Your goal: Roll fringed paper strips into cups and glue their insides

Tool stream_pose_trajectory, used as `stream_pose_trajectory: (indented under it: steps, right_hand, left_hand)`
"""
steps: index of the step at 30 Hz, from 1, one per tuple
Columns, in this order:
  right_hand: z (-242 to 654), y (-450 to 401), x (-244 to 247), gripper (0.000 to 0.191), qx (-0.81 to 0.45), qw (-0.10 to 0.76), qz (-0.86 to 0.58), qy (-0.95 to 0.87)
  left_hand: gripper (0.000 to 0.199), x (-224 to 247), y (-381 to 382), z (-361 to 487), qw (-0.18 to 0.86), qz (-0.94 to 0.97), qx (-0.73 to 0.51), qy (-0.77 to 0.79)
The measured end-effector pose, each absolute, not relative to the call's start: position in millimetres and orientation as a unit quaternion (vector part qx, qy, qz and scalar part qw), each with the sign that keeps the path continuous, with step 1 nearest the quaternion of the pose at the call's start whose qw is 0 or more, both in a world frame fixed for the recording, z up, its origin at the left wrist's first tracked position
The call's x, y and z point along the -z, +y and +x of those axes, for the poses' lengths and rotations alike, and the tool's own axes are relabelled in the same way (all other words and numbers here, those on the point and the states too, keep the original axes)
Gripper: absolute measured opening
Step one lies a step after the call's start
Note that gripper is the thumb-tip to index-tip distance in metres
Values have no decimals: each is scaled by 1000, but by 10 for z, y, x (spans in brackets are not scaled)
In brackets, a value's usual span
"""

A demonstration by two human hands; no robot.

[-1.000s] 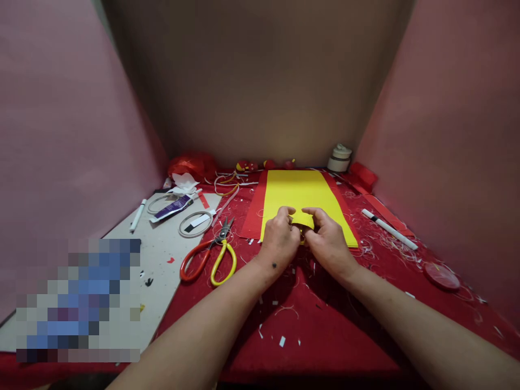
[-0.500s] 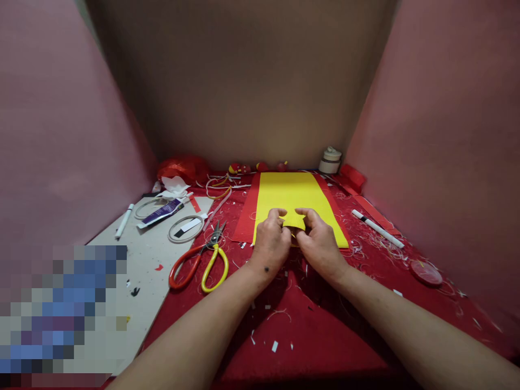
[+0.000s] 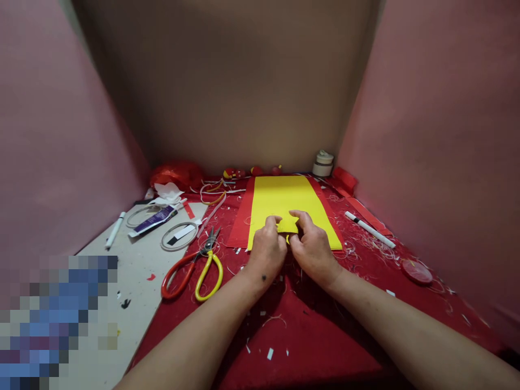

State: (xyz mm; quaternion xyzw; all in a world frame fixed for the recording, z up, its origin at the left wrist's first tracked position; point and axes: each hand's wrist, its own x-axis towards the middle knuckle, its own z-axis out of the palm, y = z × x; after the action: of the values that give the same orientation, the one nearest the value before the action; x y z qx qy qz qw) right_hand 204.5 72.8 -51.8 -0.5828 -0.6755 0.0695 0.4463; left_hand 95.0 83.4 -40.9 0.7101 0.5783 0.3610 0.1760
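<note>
A small piece of yellow corrugated paper [image 3: 288,224], bent into a curve, is held between my two hands. My left hand [image 3: 268,245] pinches its left end with curled fingers. On its right end my right hand [image 3: 312,246] is closed, the index finger bent over the top. Both hands are just above the near edge of a large yellow corrugated sheet [image 3: 280,197], which lies on red corrugated sheets [image 3: 239,230]. To the left of my left hand, scissors [image 3: 209,246] with one red and one yellow handle lie with their blades slightly apart.
On the left, a grey board [image 3: 142,271] carries a purple tube [image 3: 156,219], a tape ring [image 3: 180,236] and a white marker [image 3: 116,230]. Another marker [image 3: 369,229] and a round clear lid [image 3: 417,271] lie right. Paper scraps and threads litter the red cloth [image 3: 325,341].
The yellow piece has been turned a little, so its curved front edge now looks flatter. My right fingers have shifted slightly on it. The whole view has moved slightly.
</note>
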Motion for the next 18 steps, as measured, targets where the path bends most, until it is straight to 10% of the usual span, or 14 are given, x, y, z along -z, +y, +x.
stream_pose_trajectory:
  steps: [18]
  right_hand:
    - [2049,747,534,43,-16,449,-562,-694]
  left_hand:
    - [34,443,840,937,174,723,-374,554]
